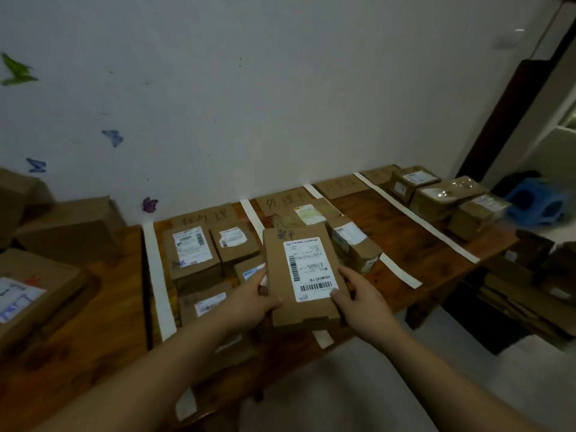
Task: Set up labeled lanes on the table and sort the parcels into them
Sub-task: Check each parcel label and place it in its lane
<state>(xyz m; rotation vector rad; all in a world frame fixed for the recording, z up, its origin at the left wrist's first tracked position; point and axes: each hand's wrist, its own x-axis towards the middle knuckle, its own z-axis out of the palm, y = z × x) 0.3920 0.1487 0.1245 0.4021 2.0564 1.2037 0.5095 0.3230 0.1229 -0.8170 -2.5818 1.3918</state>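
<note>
I hold a flat brown cardboard parcel [304, 275] with a white barcode label above the table's front edge. My left hand [252, 299] grips its left side and my right hand [363, 299] grips its right side. The wooden table [392, 244] is split into lanes by white paper strips [159, 275], each headed by a handwritten cardboard sign [204, 217]. Several labeled parcels [188, 251] lie in the leftmost lane. A couple of parcels [352, 244] sit in the second lane behind the held one. The third lane, under its own sign [341, 185], is bare. More parcels [442, 194] fill the far right lane.
Stacked cardboard boxes [37, 275] stand on a second table at the left. A blue plastic stool [542, 205] sits at the far right, with flattened cardboard [526, 291] piled below it. A white wall with butterfly stickers backs the table.
</note>
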